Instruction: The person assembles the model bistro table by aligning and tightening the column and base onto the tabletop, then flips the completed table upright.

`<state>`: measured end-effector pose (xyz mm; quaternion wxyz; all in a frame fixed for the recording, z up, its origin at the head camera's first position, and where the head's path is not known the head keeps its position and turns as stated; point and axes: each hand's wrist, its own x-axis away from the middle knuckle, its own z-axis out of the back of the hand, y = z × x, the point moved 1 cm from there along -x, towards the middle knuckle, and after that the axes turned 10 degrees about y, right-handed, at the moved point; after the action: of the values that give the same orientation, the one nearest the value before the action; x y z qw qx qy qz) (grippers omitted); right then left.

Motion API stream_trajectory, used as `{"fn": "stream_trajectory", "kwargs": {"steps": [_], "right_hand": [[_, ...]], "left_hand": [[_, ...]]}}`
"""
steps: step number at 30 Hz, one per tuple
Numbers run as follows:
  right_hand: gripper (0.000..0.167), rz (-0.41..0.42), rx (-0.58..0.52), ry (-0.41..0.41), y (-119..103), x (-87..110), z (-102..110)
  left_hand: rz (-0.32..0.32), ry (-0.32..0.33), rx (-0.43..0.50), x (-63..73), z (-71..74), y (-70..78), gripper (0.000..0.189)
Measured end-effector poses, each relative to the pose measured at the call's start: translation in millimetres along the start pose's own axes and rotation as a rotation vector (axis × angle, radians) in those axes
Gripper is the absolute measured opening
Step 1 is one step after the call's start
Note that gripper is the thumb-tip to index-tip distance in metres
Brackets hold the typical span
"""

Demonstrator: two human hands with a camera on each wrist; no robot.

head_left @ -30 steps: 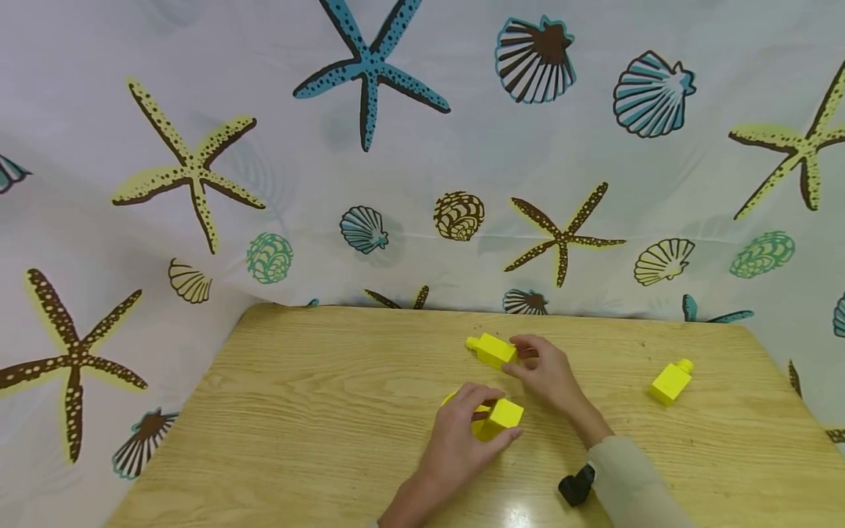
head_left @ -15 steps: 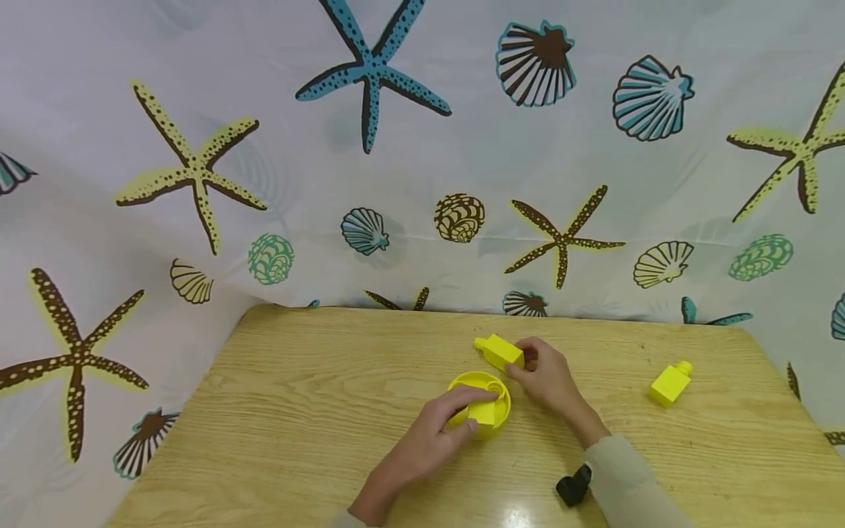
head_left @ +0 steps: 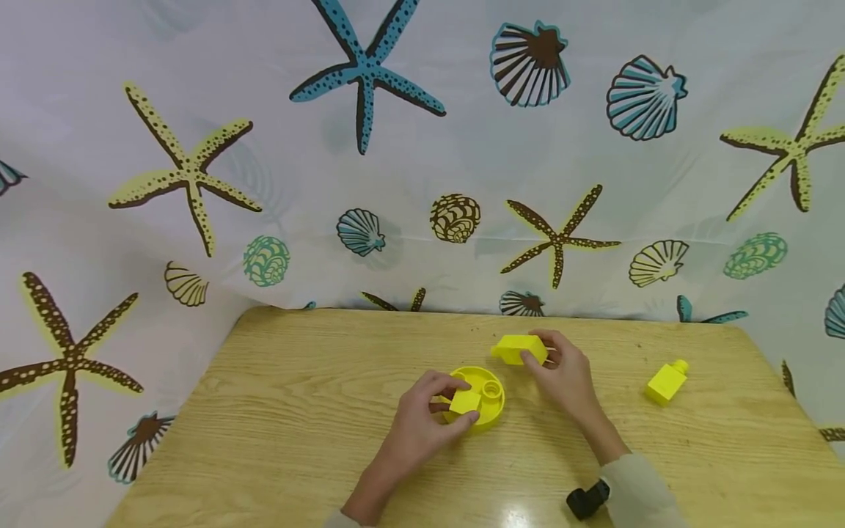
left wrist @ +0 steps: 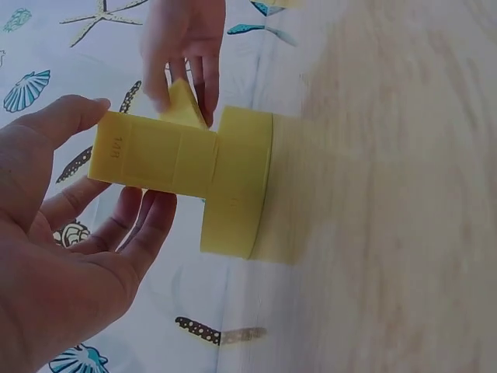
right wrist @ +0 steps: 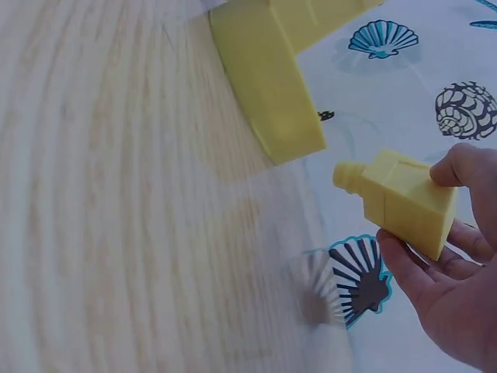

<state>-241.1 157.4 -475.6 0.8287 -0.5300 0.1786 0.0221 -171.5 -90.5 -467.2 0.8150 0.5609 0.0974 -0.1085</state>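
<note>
A round yellow base with ring-shaped sockets lies on the wooden table. One yellow rectangular block stands upright on the base's left part; in the left wrist view this block meets the base end-on. My left hand holds it near its upper end, thumb and fingers on opposite sides. Just right of the base, my right hand grips a second yellow block by its flat end. In the right wrist view, the round neck of that block points toward the base, apart from it.
A third yellow block with a round neck lies on the table farther right. Behind the table hangs a white cloth printed with starfish and shells. A black device sits by the right sleeve.
My left hand has moved left with its block, from above the base's right side to standing on its left part. My right hand has raised its block from the table and shifted right.
</note>
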Motion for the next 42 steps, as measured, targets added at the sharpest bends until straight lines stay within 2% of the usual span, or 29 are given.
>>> {"fn": "stream_trajectory", "kwargs": {"steps": [8,18,27,34,42], "right_hand": [[0.041,0.036,-0.137,-0.024,-5.7,14.4,12.7],[0.039,0.102,-0.23,-0.009,-7.6,34.5,22.4],[0.04,0.162,-0.322,-0.018,-16.0,37.9,21.0],[0.039,0.163,-0.348,-0.038,-13.0,41.6,16.1],[0.039,0.149,-0.33,-0.128,-9.6,44.6,11.6]], "left_hand": [[-0.003,-0.006,0.065,-2.2,7.3,-5.5,0.039],[0.024,-0.01,0.132,-0.4,6.8,-12.9,0.041],[0.023,0.012,0.171,-4.3,9.7,-12.3,0.039],[0.035,0.018,0.171,-6.1,6.4,-13.0,0.038],[0.042,0.036,0.163,-5.7,3.4,-14.7,0.036]]}}
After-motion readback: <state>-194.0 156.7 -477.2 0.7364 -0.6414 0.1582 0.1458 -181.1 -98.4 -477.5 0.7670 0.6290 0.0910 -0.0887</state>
